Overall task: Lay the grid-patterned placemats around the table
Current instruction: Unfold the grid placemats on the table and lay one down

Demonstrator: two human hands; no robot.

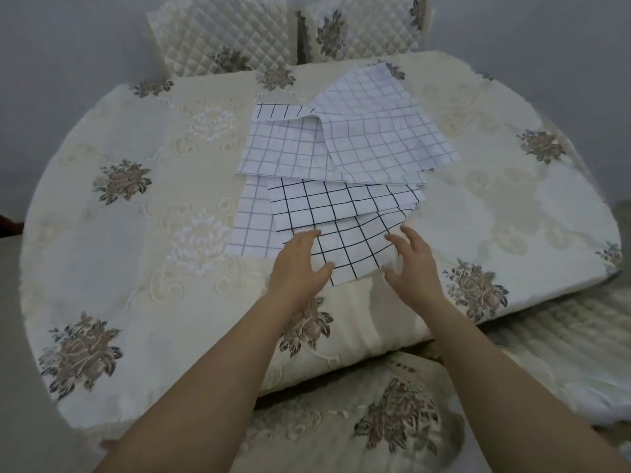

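Several white placemats with dark grid lines lie in a loose overlapping heap in the middle of the round table [102, 233]. The nearest placemat [351, 244] has bold black lines and points a corner toward me. My left hand [298, 264] rests at its left edge with fingers spread and relaxed. My right hand [413, 261] is at its right corner, fingers spread, the thumb by the cloth's edge; no firm grip shows. Farther back lie paler placemats [382, 131], one with a folded-over corner [290, 145].
The table wears a cream embroidered cloth with brown flower motifs. Two quilted chair backs [222, 39] [368, 27] stand at the far side against a grey wall. A cushioned seat [375, 414] sits just below the near table edge.
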